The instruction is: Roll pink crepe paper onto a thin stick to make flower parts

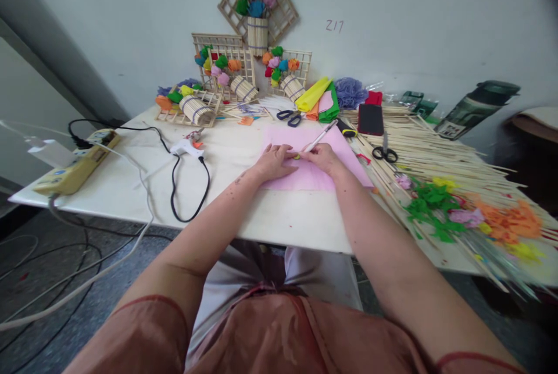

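Note:
A sheet of pink paper (314,178) lies on the table in front of me. My left hand (275,163) rests on its left part with the fingers stretched out, fingertips beside a small yellowish piece (297,157). What that piece is, I cannot make out. My right hand (322,159) is closed round a white pen (321,135), its tip end low near the same piece and its other end slanting up to the right. Just behind the sheet are dark-handled scissors (289,117).
On the left are a power strip (78,161) and a white glue gun (187,148) with its black cord. Wooden sticks (440,156), a phone (370,120), small scissors (385,154) and a dark bottle (477,109) lie right. Flower baskets on lattices (258,36) stand along the wall.

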Tool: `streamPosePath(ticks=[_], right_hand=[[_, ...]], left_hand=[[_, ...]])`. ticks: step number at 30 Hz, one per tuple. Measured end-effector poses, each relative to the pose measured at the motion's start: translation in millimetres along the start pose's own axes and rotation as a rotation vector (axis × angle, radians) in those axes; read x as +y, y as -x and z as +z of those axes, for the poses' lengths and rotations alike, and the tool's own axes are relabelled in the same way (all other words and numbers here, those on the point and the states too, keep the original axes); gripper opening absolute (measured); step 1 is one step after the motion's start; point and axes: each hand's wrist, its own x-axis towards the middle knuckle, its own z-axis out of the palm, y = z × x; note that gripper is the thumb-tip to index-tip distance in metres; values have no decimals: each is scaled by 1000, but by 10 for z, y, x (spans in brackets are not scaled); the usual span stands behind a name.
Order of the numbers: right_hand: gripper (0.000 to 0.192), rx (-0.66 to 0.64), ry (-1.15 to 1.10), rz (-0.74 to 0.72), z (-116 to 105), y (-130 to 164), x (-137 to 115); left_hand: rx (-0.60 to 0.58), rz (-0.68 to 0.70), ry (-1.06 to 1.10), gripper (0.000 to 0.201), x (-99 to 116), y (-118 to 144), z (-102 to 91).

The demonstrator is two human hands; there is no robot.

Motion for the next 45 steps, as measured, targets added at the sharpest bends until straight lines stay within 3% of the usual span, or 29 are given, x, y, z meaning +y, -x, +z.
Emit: streamPosePath(ticks=[45], right_hand=[[16,14,181,-15,28,-45,5]], left_hand=[[-46,-48,24,62,6,-15,-10]])
